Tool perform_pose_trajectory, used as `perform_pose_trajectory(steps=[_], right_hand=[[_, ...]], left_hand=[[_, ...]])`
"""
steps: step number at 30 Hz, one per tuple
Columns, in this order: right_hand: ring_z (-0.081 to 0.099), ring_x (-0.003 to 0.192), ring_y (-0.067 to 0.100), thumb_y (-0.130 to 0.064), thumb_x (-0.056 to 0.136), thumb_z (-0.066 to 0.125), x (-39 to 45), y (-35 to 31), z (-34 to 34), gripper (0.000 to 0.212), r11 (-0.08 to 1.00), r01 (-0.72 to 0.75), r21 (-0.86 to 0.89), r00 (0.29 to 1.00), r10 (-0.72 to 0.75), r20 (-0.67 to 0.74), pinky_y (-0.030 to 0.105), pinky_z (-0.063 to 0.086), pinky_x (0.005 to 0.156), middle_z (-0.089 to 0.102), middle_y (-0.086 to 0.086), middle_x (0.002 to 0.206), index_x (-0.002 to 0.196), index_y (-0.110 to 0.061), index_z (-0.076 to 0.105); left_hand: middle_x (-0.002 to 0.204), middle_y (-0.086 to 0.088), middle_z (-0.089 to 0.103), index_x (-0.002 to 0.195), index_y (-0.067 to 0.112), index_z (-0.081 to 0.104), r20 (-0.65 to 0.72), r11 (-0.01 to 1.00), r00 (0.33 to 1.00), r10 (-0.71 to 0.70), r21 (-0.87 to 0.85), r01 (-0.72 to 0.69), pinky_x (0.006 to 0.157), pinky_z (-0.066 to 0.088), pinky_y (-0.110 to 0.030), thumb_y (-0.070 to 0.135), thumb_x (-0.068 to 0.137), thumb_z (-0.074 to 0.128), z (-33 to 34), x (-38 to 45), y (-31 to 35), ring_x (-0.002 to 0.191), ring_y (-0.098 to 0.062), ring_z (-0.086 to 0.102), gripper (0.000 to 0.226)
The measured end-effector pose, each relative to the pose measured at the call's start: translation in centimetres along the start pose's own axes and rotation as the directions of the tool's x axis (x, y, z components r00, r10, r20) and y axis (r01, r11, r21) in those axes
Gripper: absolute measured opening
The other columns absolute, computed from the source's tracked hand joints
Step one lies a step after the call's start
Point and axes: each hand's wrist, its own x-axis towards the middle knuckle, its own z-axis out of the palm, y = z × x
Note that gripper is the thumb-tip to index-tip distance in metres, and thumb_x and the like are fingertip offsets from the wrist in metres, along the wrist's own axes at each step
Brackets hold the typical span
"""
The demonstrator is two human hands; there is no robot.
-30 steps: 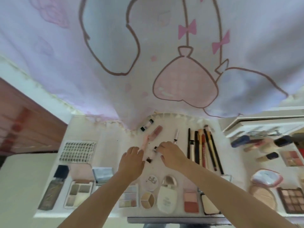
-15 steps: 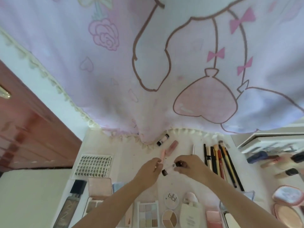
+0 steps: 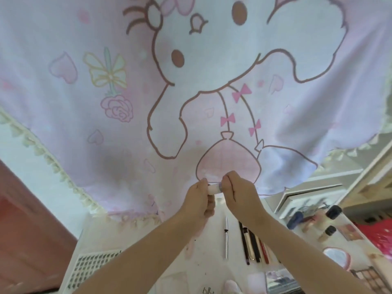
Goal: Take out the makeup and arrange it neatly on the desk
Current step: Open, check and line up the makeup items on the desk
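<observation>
Hands meet above the desk [image 3: 207, 262]: the left hand [image 3: 198, 201] and right hand [image 3: 239, 194] each pinch one end of a small tube [image 3: 214, 188]. If they pull unevenly, I judge it could slip and scatter the pencils [image 3: 252, 245] below. Bottles [image 3: 328, 231] lie in the tray [image 3: 285, 201] at right; its other contents are blurred.

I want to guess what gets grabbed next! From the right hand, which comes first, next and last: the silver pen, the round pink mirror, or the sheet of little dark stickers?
Judged in the head view from the right hand:
1. Silver pen, on the desk just below the hands.
2. Round pink mirror, lower right.
3. Sheet of little dark stickers, far lower left.
</observation>
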Motion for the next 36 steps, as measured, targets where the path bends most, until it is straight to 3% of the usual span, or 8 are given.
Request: perform_pose_trajectory(steps=[5, 9, 14, 22, 26, 30, 33, 36], right_hand=[[0.045, 0.044, 0.018, -0.016, 0.096, 0.025, 0.1, 1.0, -2.3, 0.041, 0.868, 0.464, -0.174, 0.881, -0.433, 0.191, 0.018, 0.033, 0.045, 0.053, 0.008, 0.057, 0.075, 0.0, 0.057], [0.052, 0.063, 0.006, -0.005, 0.094, 0.038, 0.9, 1.6, -3.1, 0.018, 0.985, -0.081, 0.151, 0.915, 0.014, 0.402, 0.01, 0.039, 0.06, 0.053, -0.001, 0.076, 0.104, -0.003, 0.052], [0.038, 0.027, 0.006, -0.031, 0.097, 0.035, 2.3, 1.1, -3.6, 0.037, 0.697, -0.629, 0.344, 0.737, 0.395, 0.548, 0.015, 0.032, 0.032, 0.054, -0.003, 0.04, 0.073, -0.009, 0.054], [0.06, 0.081, 0.011, 0.0, 0.091, 0.041, 4.1, -0.4, -5.3, 0.035, 0.744, -0.495, 0.449, 0.806, 0.2, 0.558, 0.019, 0.051, 0.059, 0.056, -0.006, 0.098, 0.096, -0.033, 0.051], [0.057, 0.046, 0.007, -0.03, 0.095, 0.04, 5.7, -1.3, -5.8, 0.025, 0.762, -0.548, 0.345, 0.757, 0.276, 0.593, 0.018, 0.043, 0.04, 0.064, -0.007, 0.06, 0.081, -0.019, 0.056], [0.058, 0.056, 0.013, -0.003, 0.09, 0.049, 6.4, -1.6, -5.6, 0.021, 0.822, -0.401, 0.404, 0.878, 0.219, 0.426, 0.018, 0.05, 0.052, 0.061, -0.002, 0.065, 0.076, -0.017, 0.057], [0.061, 0.074, 0.015, 0.002, 0.084, 0.057, 6.7, -1.4, -5.6, 0.029, 0.763, -0.378, 0.525, 0.897, 0.16, 0.413, 0.021, 0.055, 0.066, 0.059, -0.004, 0.087, 0.089, -0.027, 0.057], [0.063, 0.06, 0.01, -0.02, 0.091, 0.051, 7.1, -2.1, -6.0, 0.009, 0.686, -0.518, 0.511, 0.808, 0.198, 0.554, 0.018, 0.053, 0.053, 0.062, 0.0, 0.081, 0.089, -0.026, 0.057]], left_hand=[[0.034, 0.008, 0.025, 0.06, 0.016, 0.034, 0.161, 0.97, 0.956, -0.245, 0.028, 0.243, 0.028, 0.015, -0.009, 0.03, 0.098, 0.035, -0.6, -1.1, 1.8, 0.025, -0.004, 0.021, 0.04], [0.054, 0.0, 0.048, 0.077, 0.011, 0.045, 0.195, 0.995, 0.979, -0.056, 0.092, 0.038, 0.037, 0.037, -0.015, 0.021, 0.096, 0.043, -1.8, -1.4, 3.3, 0.037, -0.006, 0.045, 0.022], [0.07, -0.002, 0.064, 0.078, 0.014, 0.05, 0.183, 0.871, 0.957, 0.224, 0.404, -0.281, 0.051, 0.048, -0.012, 0.005, 0.086, 0.059, -2.7, -1.7, 3.9, 0.051, -0.001, 0.061, 0.015], [0.077, 0.015, 0.062, 0.087, 0.029, 0.061, 0.239, 0.579, 0.859, 0.452, 0.655, -0.486, 0.061, 0.043, -0.001, 0.01, 0.078, 0.068, -4.1, -1.9, 5.7, 0.06, 0.011, 0.059, 0.022], [0.071, 0.022, 0.055, 0.096, 0.016, 0.067, 0.311, 0.298, 0.757, 0.576, 0.782, -0.548, 0.066, 0.038, 0.0, 0.015, 0.079, 0.068, -3.9, -2.5, 7.5, 0.064, 0.006, 0.052, 0.018], [0.083, 0.01, 0.063, 0.099, 0.011, 0.067, 0.352, 0.124, 0.664, 0.66, 0.82, -0.558, 0.067, 0.035, -0.005, 0.015, 0.079, 0.068, -3.7, -2.7, 8.8, 0.07, -0.007, 0.051, 0.021], [0.091, -0.009, 0.068, 0.101, 0.006, 0.067, 0.3, 0.133, 0.624, 0.722, 0.825, -0.55, 0.074, 0.04, -0.016, 0.011, 0.078, 0.069, -3.6, -2.8, 9.4, 0.082, -0.022, 0.059, 0.023], [0.093, -0.015, 0.068, 0.099, 0.001, 0.068, 0.272, 0.153, 0.566, 0.778, 0.792, -0.591, 0.085, 0.049, -0.033, 0.004, 0.075, 0.071, -3.5, -3.4, 9.7, 0.086, -0.027, 0.062, 0.024]])
